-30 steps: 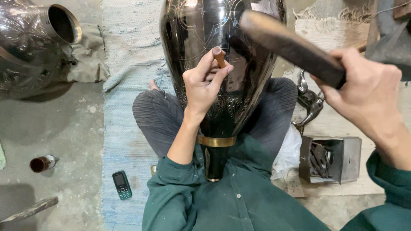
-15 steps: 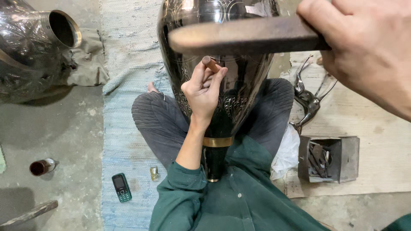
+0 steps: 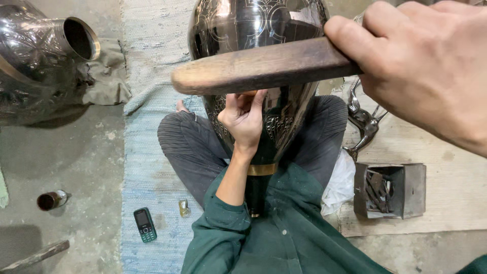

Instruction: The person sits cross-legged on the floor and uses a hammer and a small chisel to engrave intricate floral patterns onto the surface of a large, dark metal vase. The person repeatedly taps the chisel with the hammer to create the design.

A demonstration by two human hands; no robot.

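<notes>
Wooden mallet [image 3: 258, 66] gripped in my right hand [image 3: 426, 71], raised over dark engraved metal vase [image 3: 253, 30]; left hand [image 3: 244, 119] pinches a small chisel, mostly hidden, against it.

A glossy black vase [image 3: 258, 56] etched with pale floral linework, banded in gold near its neck, rests between grey ribbed trousers [image 3: 187, 147] and a dark green shirt [image 3: 284, 238], over a light blue woven rug [image 3: 147, 66]; the wooden mallet [image 3: 264, 66] is worn brown.
</notes>
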